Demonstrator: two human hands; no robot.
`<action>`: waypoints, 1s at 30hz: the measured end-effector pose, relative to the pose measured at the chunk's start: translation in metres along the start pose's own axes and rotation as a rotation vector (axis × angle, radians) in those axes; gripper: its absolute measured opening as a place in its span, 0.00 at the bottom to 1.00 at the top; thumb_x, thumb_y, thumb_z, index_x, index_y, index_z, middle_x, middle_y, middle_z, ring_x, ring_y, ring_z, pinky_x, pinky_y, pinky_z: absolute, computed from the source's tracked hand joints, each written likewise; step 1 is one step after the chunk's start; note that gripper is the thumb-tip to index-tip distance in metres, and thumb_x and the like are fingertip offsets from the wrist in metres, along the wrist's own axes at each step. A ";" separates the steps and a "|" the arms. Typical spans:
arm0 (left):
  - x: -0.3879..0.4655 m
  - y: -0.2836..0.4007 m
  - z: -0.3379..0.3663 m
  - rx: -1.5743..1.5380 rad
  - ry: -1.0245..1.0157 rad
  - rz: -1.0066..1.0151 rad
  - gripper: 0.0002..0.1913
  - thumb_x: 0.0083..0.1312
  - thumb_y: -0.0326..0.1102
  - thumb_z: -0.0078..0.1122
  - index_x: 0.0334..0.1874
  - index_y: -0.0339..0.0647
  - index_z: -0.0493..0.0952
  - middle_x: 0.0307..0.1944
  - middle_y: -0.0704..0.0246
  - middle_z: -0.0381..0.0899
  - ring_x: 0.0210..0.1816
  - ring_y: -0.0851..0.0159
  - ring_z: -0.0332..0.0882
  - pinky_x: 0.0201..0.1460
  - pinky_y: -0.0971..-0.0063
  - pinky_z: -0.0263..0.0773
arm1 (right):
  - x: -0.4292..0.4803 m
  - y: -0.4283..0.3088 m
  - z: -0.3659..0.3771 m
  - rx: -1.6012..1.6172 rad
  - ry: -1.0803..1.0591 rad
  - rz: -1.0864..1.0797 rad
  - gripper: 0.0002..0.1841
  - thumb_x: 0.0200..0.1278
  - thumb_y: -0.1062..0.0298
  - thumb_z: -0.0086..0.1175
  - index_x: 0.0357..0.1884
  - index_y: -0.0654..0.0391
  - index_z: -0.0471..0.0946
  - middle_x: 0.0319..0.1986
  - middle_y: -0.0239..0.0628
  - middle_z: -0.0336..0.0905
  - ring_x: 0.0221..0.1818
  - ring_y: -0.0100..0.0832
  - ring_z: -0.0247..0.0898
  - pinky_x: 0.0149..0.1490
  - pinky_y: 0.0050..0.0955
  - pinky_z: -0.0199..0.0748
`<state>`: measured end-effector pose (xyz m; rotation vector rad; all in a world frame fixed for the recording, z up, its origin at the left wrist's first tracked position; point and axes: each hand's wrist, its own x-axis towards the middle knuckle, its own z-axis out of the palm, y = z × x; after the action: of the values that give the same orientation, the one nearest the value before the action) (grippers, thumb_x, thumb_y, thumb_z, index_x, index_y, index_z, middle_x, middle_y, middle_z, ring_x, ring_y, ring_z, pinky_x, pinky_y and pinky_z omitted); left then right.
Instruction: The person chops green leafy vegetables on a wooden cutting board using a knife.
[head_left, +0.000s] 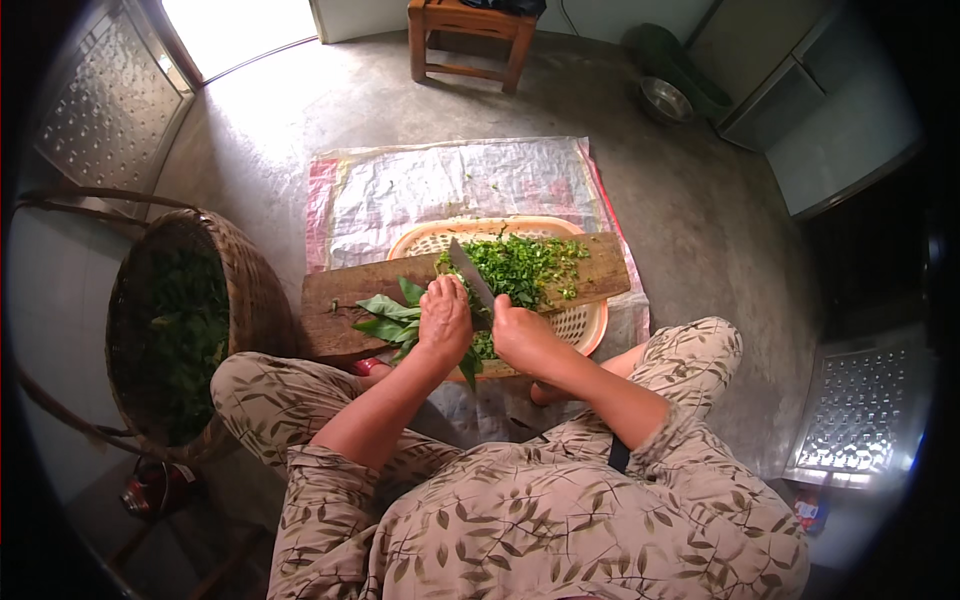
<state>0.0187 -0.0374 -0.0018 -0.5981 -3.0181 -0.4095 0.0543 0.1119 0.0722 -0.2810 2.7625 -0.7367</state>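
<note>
A long wooden board (345, 289) lies across an oval plastic basket (592, 330) with holes. With curled fingers, my left hand (445, 319) presses a bunch of leafy greens (386, 319) onto the board. My right hand (525, 337) grips a knife (472, 274); its handle is hidden in the fist, and the blade stands just right of my left fingers. Chopped greens (517, 262) are heaped on the board to the right of the blade, and some lie in the basket below.
A woven sack sheet (450, 176) lies under the basket. At the left stands a tall woven basket (259, 292) holding greens, with a curved handle. A wooden stool (476, 30) is at the top, a metal bowl (666, 100) at the upper right, a red object (154, 491) at the lower left.
</note>
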 end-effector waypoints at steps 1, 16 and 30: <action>0.000 0.000 -0.001 -0.006 -0.006 -0.016 0.29 0.55 0.26 0.53 0.61 0.21 0.64 0.51 0.53 0.67 0.52 0.50 0.67 0.52 0.61 0.67 | 0.009 -0.003 0.009 -0.024 0.018 0.018 0.08 0.59 0.76 0.43 0.38 0.68 0.62 0.21 0.60 0.77 0.28 0.60 0.78 0.36 0.53 0.76; -0.003 -0.001 -0.002 -0.011 0.062 -0.059 0.29 0.58 0.26 0.51 0.64 0.23 0.63 0.54 0.52 0.67 0.56 0.51 0.67 0.56 0.62 0.68 | -0.014 0.000 -0.025 0.057 0.126 -0.057 0.09 0.66 0.70 0.45 0.39 0.65 0.62 0.19 0.58 0.75 0.24 0.59 0.75 0.31 0.55 0.73; -0.003 -0.002 -0.006 -0.084 0.025 -0.045 0.27 0.55 0.26 0.52 0.58 0.19 0.65 0.50 0.49 0.66 0.52 0.47 0.66 0.55 0.59 0.67 | -0.016 -0.020 -0.018 -0.086 -0.053 0.034 0.09 0.60 0.75 0.44 0.39 0.69 0.63 0.23 0.61 0.77 0.29 0.59 0.78 0.35 0.52 0.76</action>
<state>0.0203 -0.0422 0.0036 -0.5268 -3.0078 -0.5435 0.0664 0.1071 0.1008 -0.2662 2.7458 -0.5941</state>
